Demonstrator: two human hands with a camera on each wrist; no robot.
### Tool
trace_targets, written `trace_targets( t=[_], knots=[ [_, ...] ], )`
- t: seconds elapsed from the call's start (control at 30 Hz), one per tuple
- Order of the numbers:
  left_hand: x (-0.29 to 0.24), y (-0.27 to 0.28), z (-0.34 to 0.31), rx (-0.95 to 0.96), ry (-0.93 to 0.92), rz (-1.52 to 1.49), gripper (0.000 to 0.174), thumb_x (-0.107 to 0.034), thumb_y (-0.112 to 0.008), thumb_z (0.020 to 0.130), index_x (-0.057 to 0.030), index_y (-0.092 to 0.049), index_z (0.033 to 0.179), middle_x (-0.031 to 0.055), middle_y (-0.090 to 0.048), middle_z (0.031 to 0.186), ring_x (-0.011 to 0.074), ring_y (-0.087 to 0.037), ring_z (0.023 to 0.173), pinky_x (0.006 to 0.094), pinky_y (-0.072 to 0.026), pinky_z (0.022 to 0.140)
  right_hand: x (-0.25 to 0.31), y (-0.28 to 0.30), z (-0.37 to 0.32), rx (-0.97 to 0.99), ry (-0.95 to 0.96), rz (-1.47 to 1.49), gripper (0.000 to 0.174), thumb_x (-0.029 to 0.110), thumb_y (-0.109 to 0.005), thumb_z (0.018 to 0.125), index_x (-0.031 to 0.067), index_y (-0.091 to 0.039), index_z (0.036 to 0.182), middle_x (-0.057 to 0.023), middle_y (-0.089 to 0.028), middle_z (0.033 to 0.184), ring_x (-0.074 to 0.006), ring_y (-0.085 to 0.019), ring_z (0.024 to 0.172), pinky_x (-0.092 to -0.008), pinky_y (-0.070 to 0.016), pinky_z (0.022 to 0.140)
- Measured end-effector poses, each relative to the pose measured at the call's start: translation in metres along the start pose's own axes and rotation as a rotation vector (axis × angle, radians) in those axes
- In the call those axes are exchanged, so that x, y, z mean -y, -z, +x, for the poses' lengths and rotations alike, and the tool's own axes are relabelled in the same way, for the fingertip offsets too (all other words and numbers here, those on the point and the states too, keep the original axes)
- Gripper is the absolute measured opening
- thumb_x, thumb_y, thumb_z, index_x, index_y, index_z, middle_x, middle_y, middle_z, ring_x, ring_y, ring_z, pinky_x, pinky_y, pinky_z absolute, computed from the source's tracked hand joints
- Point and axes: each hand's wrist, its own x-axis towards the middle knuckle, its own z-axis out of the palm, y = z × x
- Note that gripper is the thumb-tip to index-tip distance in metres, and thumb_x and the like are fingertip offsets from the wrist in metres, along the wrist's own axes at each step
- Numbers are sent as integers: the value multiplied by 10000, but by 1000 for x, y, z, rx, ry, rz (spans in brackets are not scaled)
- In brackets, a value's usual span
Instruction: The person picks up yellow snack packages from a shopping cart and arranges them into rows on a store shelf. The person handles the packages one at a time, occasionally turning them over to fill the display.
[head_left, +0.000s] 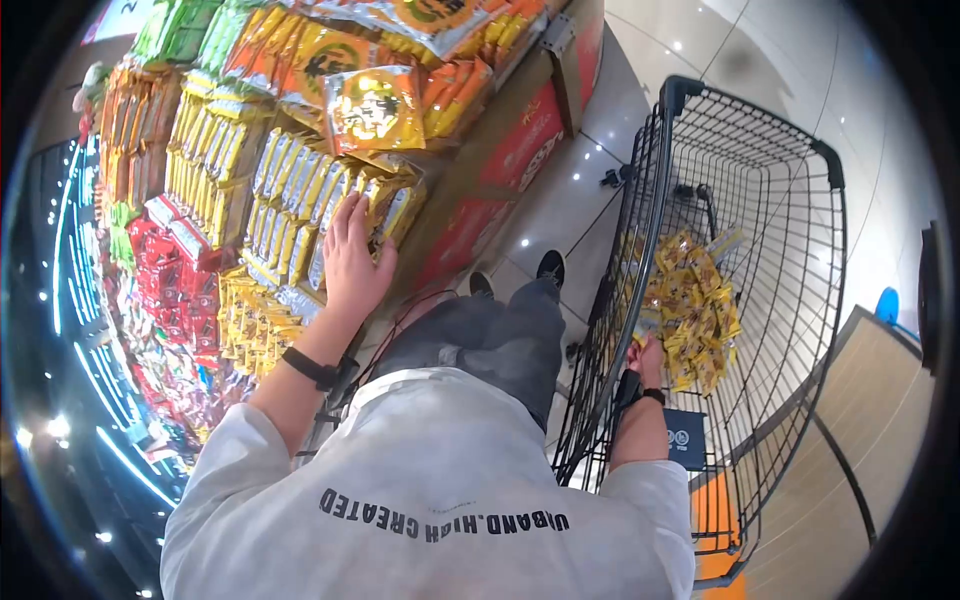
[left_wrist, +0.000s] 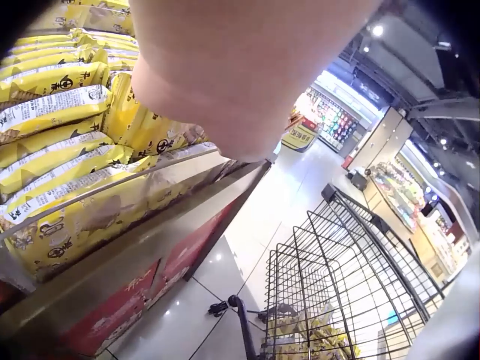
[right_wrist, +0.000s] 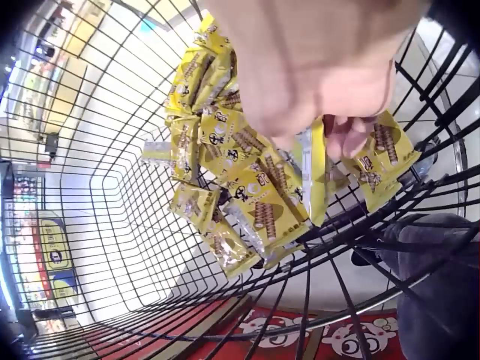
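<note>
My left hand reaches over the snack display with its fingers extended, resting at the front row of yellow snack packets. In the left wrist view the forearm and hand hide the fingers, beside upright yellow packets behind a clear edge panel. My right hand is down inside the black wire shopping cart. Its curled fingers pinch a yellow snack packet, partly hidden by the hand. Around it lies a loose pile of yellow packets printed with brown rolled sticks, on the cart's wire bottom.
Orange bags lie on the display's far side, with red packets and green ones to the left. A red-sided display base borders the tiled floor. A wooden counter stands right of the cart.
</note>
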Motion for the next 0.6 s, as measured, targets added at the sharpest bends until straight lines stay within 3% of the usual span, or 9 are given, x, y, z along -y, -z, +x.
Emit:
trace_targets(
  t=[0.03, 0.13, 0.2, 0.23, 0.3, 0.33, 0.4, 0.47, 0.6],
  knots=[
    [0, 2, 2, -2, 26, -23, 667, -147, -679, 866, -47, -442, 1482, 151, -426, 1522, 375, -415, 1404, 487, -338, 1163, 12, 0, -16, 5, 25, -16, 172, 277, -618, 989, 116, -560, 971, -30, -566, 807, -156, -576, 592, -309, -514, 488],
    [7, 8, 3, 2, 47, -123, 628, -147, -668, 840, -37, -503, 1435, 152, -467, 1496, 362, -440, 1391, 479, -361, 1153, 43, 3, -71, -242, 185, -64, 264, 349, -598, 1018, 87, -580, 1033, -46, -557, 692, -172, -564, 535, -304, -456, 444],
    [11, 9, 3, -39, 58, -171, 596, -116, -644, 828, -51, -536, 1411, 139, -489, 1474, 358, -460, 1369, 479, -379, 1139, 68, 0, -108, -437, 493, -17, 251, 258, -656, 989, 63, -563, 1116, -55, -593, 807, -180, -623, 650, -302, -529, 543],
    [15, 11, 3, -23, 49, -184, 587, -99, -628, 825, -52, -542, 1404, 134, -494, 1467, 356, -466, 1361, 481, -387, 1131, 87, -6, -129, -433, 517, -30, 251, 258, -656, 989, 63, -563, 1116, -55, -593, 807, -180, -623, 650, -302, -529, 543],
    [23, 13, 4, -31, 7, -174, 546, -59, -593, 820, -63, -577, 1366, 108, -526, 1429, 339, -498, 1322, 478, -421, 1095, 132, -27, -184, -486, 532, -24, 245, 179, -656, 989, 52, -556, 1172, -88, -593, 1014, -206, -658, 836, -320, -575, 667],
    [27, 15, 7, -48, 16, -191, 546, -59, -593, 820, -63, -577, 1366, 108, -526, 1429, 339, -498, 1322, 478, -421, 1095, 152, -40, -209, -484, 557, -32, 245, 179, -656, 989, 52, -556, 1172, -88, -593, 1014, -206, -658, 836, -320, -575, 667],
    [35, 18, 10, 10, -9, -212, 502, -50, -592, 825, -91, -621, 1324, 75, -548, 1402, 320, -514, 1296, 466, -443, 1072, 187, -70, -264, -425, 830, -38, 226, 124, -627, 1006, 51, -542, 1202, -114, -539, 1180, -217, -635, 958, -319, -582, 758],
    [41, 19, 13, -41, -13, -218, 459, -46, -598, 831, -122, -664, 1280, 47, -574, 1357, 302, -534, 1266, 457, -468, 1041, 217, -124, -332, -423, 884, -106, 218, 108, -604, 1020, 45, -543, 1219, -112, -519, 1205, -220, -625, 1012, -327, -585, 793],
    [52, 13, 13, -82, -38, -274, 418, -61, -628, 832, -141, -692, 1238, 29, -599, 1294, 287, -560, 1227, 445, -493, 998, 236, -232, -411, -43, 1110, -260, 281, 55, -630, 978, 19, -556, 1248, -101, -554, 1179, -190, -618, 1021, -303, -549, 847]
  ],
)
